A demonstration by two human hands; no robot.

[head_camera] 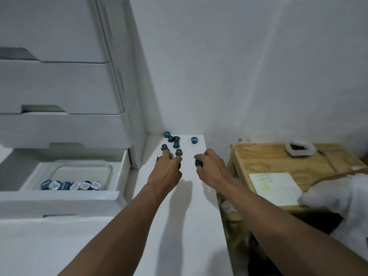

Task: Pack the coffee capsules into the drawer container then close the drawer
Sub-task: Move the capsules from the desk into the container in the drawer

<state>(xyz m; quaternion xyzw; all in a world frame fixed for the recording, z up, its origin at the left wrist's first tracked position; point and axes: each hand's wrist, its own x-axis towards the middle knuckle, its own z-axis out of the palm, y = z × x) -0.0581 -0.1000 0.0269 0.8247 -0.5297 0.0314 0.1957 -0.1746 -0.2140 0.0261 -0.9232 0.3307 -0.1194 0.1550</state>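
Note:
Several dark blue coffee capsules (176,144) lie scattered at the far end of the white tabletop (185,206). My left hand (166,170) reaches over the nearest ones, fingers curled down onto capsules partly hidden beneath it. My right hand (212,166) pinches one dark capsule (198,163) between thumb and fingers. One capsule (194,140) sits apart at the back right. At the left, an open white drawer (121,172) holds a clear plastic container (83,172) with a row of several capsules (71,185) along its near side.
The white drawer unit (59,86) rises at the left, its upper drawers closed. A wooden table (278,162) stands to the right with a paper sheet (275,188), a small tray (300,149) and white cloth (342,198). White walls close the corner behind.

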